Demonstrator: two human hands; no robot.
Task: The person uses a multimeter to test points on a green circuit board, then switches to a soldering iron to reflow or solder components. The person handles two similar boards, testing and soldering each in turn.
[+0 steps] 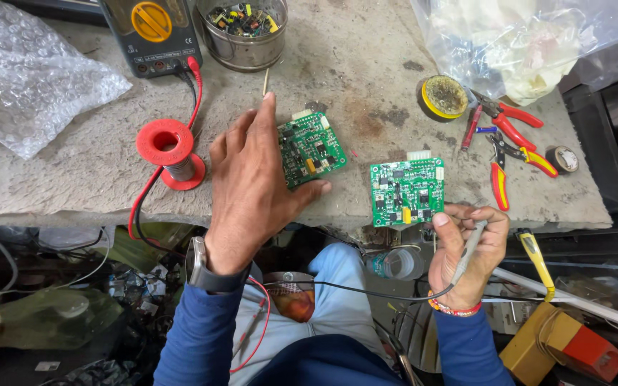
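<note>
My right hand [466, 257] grips a grey probe [471, 246], its shaft slanting up-left toward the near green board [407, 191] just beside my thumb. My left hand [252, 189] pinches the second green board [311, 149], tilted, lying right of my fingers. Farther off stand a red solder spool [168, 152], red-handled pliers [509, 146], a yellow-dialled meter [150, 32], and a clear bag [538, 39].

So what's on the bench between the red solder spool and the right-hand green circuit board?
In the head view, the left hand and the other green board it holds lie between them.
</note>
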